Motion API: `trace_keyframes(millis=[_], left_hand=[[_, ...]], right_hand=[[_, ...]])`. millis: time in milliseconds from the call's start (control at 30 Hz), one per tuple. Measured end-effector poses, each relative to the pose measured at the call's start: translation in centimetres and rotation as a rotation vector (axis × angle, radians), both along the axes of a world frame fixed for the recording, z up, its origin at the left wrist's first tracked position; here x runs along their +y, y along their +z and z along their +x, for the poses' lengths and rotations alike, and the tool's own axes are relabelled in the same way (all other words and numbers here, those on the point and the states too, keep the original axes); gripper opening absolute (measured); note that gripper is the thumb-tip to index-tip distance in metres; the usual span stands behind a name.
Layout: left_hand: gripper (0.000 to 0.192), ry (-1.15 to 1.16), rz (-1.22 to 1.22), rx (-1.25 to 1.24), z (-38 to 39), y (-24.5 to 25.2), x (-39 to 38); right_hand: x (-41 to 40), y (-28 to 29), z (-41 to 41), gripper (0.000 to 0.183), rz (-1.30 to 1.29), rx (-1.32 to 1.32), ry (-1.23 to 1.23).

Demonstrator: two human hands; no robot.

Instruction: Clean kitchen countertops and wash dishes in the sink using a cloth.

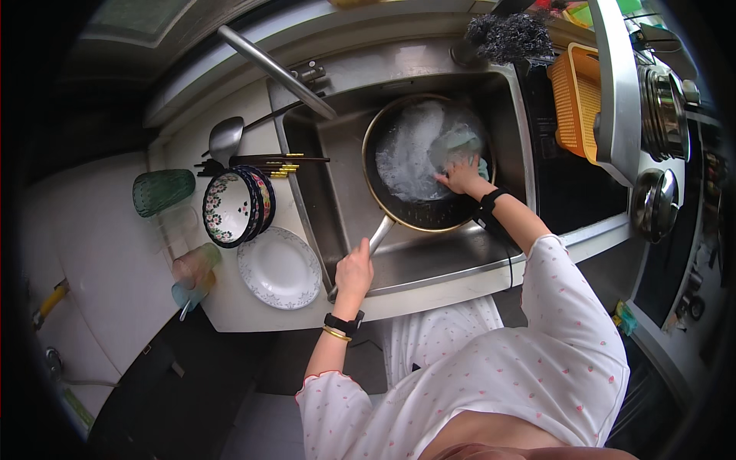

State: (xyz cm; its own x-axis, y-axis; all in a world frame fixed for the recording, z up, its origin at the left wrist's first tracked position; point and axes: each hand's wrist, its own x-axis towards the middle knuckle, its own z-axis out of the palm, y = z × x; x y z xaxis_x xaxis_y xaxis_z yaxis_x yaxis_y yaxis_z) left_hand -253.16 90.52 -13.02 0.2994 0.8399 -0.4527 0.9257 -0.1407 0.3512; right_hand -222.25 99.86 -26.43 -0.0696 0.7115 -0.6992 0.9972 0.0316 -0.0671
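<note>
A dark frying pan (402, 213) with a gold-coloured rim sits in the right part of the stainless steel sink (336, 213). My left hand (353, 270) is closed around its metal handle (380, 234), near the sink's front edge. Whitish, foamy water (411, 155) covers much of the pan's inside. Over the pan's right side, my right hand (462, 174) presses on a pale green cloth (461, 139), its fingers spread. Part of the cloth lies hidden under the hand and foam.
Left of the sink stand stacked floral bowls (230, 210), a white plate (279, 270), chopsticks (270, 167), a metal spatula (226, 141) and a green glass (164, 191). A faucet (276, 72) reaches over the sink's back left corner. An orange plastic basket (575, 103) is at the right.
</note>
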Motion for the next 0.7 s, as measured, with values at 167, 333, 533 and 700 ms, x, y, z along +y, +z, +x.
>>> trace_keyframes(millis=[167, 333, 533, 700], left_hand=[[0.020, 0.017, 0.005, 0.008, -0.2, -0.4, -0.2], [0.020, 0.001, 0.021, 0.029, 0.2, -0.8, -0.1], [0.020, 0.014, 0.039, -0.012, 0.4, -0.6, -0.3], [0.023, 0.062, -0.006, -0.003, 0.5, -0.3, -0.5]], right_hand=[[5.7, -0.9, -5.2, 0.062, -0.017, 0.052, -0.206], [5.0, -3.0, -10.0, 0.065, 0.032, 0.398, -0.173], [0.6, 0.5, -12.1, 0.074, 0.000, 0.709, -0.077], [-2.7, 4.1, -11.8, 0.051, 0.018, 1.123, -0.353]])
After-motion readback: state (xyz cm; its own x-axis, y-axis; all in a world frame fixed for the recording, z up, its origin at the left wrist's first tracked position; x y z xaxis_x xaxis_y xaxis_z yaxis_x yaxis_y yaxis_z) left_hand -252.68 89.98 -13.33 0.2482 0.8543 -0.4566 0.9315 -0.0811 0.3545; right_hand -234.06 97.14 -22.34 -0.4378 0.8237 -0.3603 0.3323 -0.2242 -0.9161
